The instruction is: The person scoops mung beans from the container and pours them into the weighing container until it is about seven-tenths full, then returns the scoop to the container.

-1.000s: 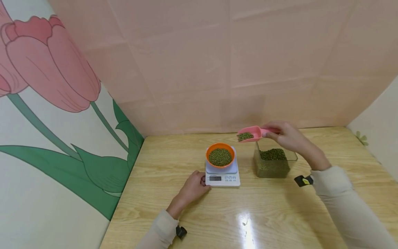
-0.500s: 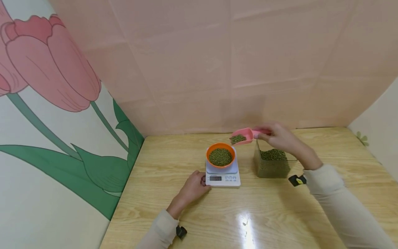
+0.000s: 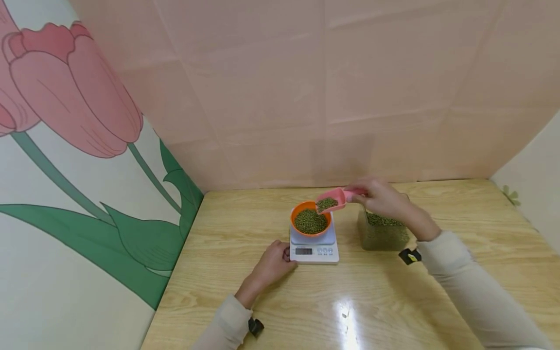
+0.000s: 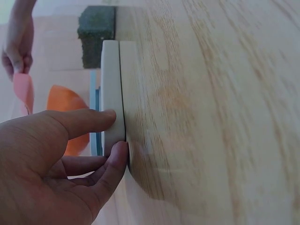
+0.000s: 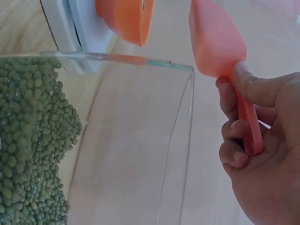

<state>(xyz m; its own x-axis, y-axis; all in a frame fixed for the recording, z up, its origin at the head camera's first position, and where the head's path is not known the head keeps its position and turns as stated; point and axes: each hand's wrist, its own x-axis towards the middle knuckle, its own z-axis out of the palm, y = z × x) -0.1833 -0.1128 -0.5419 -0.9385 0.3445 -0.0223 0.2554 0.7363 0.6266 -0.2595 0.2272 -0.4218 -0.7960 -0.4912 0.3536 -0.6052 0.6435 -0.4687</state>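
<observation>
In the head view, my right hand [image 3: 379, 198] grips the handle of a pink scoop [image 3: 332, 200] loaded with green mung beans. The scoop's tip hangs over the right rim of an orange bowl [image 3: 297, 210], which also holds mung beans. That bowl stands on a white kitchen scale [image 3: 314, 255]; its display digits are too small to read. At the scale's front left corner my left hand [image 3: 272, 262] holds the edge, thumb and fingers against the casing [image 4: 111, 93] in the left wrist view. Seen from the right wrist, fingers wrap the scoop handle [image 5: 248, 124].
Right of the scale stands a clear rectangular container [image 3: 382, 239] with more mung beans [image 5: 33, 140], partly under my right forearm. A pink-covered wall [image 3: 262, 121] rises behind the wooden table [image 3: 236, 218]. A wall with painted tulips [image 3: 87, 97] borders the left.
My right hand has carried the loaded scoop left and lower, from above the container's left side to over the bowl's right rim. The left hand and scale have stayed put.
</observation>
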